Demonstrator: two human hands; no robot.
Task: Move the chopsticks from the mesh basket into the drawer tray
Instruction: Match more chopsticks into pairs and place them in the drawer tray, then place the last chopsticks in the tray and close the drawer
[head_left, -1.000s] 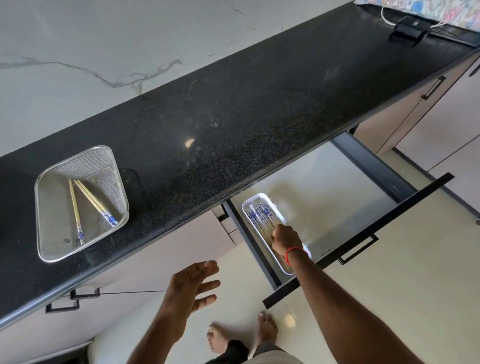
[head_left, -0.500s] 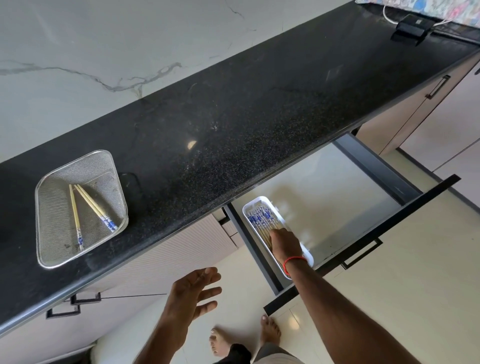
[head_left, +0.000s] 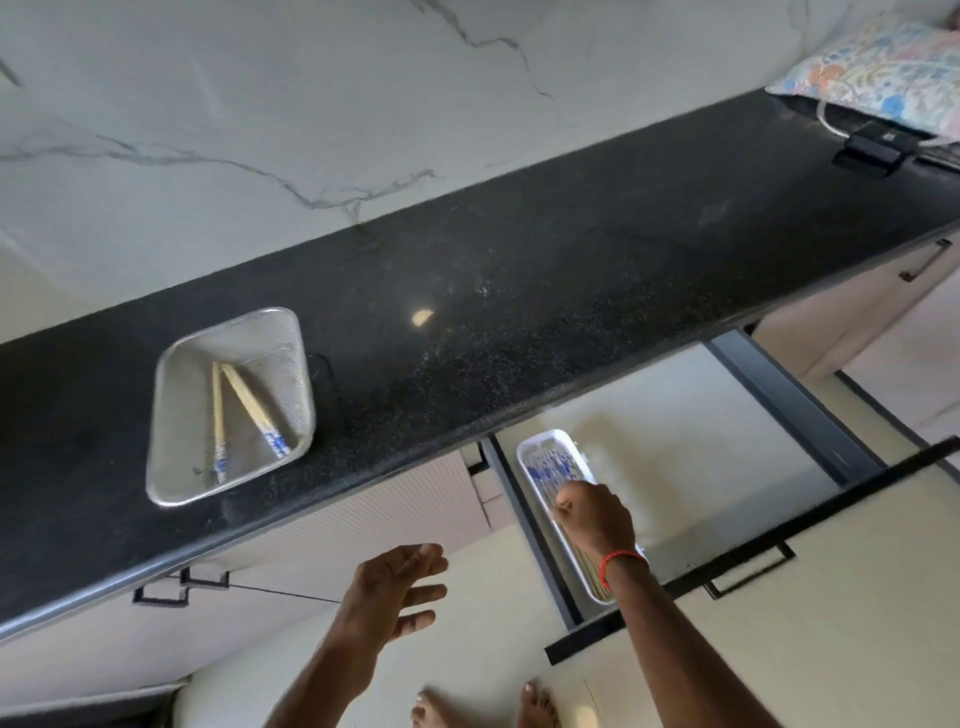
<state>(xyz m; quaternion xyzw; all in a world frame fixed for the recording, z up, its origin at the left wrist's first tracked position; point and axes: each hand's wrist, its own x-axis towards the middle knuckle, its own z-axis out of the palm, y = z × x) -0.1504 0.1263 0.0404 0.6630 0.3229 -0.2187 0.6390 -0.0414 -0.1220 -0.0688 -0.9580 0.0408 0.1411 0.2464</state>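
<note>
1. Mesh basket (head_left: 179, 436): I read it at the left of the frame, standing on the black counter (head_left: 519, 270) near the front edge. The loose chopsticks (head_left: 244, 408) lie flat on its floor. One stick lies alone on the left, with a wider pale stroke beside it. The two are close together at the far ends and spread toward the near rim. Blur prevents me from counting the sticks in that stroke. The blue-patterned ends point to the lower edge of the frame.

2. Drawer (head_left: 701, 431): it stands open below the counter, right of centre. A white tray (head_left: 545, 439) sits along its left wall. The stored chopsticks (head_left: 550, 470) lie in the tray, blue ends toward the counter.

3. Right hand (head_left: 592, 519): it is down inside the tray, back of the hand toward the camera, fingers curled onto the stored chopsticks. I cannot tell whether they pinch a stick or only touch the pile. A red band (head_left: 623, 558) circles the wrist.

4. Left hand (head_left: 395, 587): it is at lower centre of the frame, in front of the cabinet and below the counter edge. The fingers are extended and spread, the palm is released, and nothing is in it.

5. Upper right corner: a patterned pillow (head_left: 883, 73) and a black device (head_left: 875, 145) rest on the counter.
</note>
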